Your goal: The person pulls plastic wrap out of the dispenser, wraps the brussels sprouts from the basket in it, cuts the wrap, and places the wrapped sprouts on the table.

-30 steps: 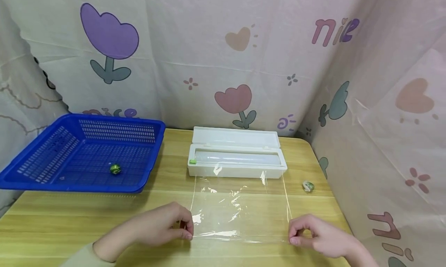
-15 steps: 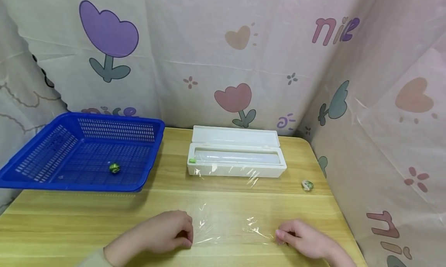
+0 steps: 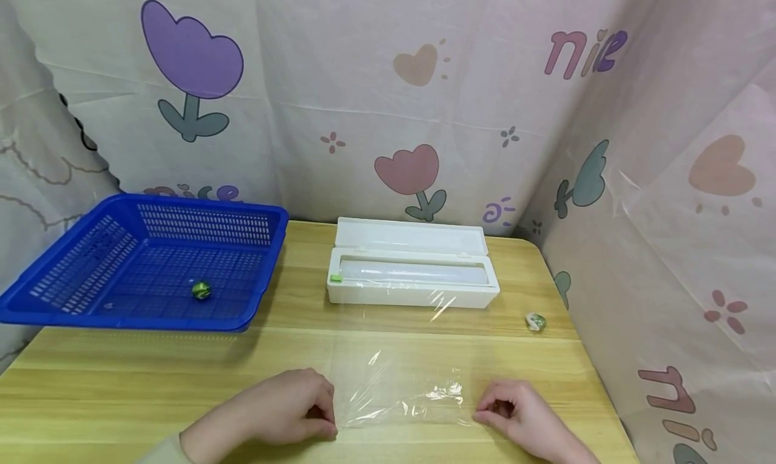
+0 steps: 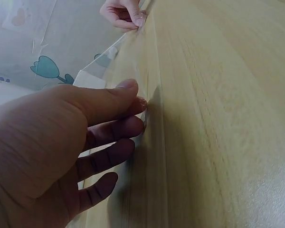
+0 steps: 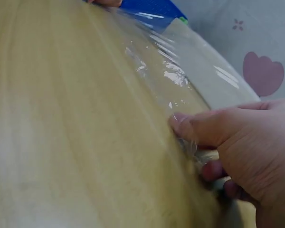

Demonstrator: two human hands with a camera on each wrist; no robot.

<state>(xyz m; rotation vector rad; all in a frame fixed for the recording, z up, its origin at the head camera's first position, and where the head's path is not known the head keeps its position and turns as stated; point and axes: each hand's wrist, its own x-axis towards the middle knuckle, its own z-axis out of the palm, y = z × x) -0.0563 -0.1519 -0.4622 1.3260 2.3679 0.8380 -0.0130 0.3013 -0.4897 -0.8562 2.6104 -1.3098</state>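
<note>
Thumbs to fingers, your left hand (image 3: 287, 408) and right hand (image 3: 526, 415) each pinch a near corner of the wrinkled cling film (image 3: 400, 400), spread between them before the open white dispenser box (image 3: 412, 295).

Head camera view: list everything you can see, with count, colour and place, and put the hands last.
clear film: one sheet, colourless, stretched from the box to the hands
box: one, white, lid open, far side of table
roll: one, whitish, inside box
tab: one, green, box's left end
basket: one, blue, table's left
ball: one, green, in basket
small lump: one, green and white, table's right
table: one, yellowish wood, beneath
printed cloth: count unclear, pale, behind and beside table
sleeve: one, pale, left forearm
left hand: one, bare, pinching film's near-left corner
right hand: one, bare, pinching film's near-right corner
</note>
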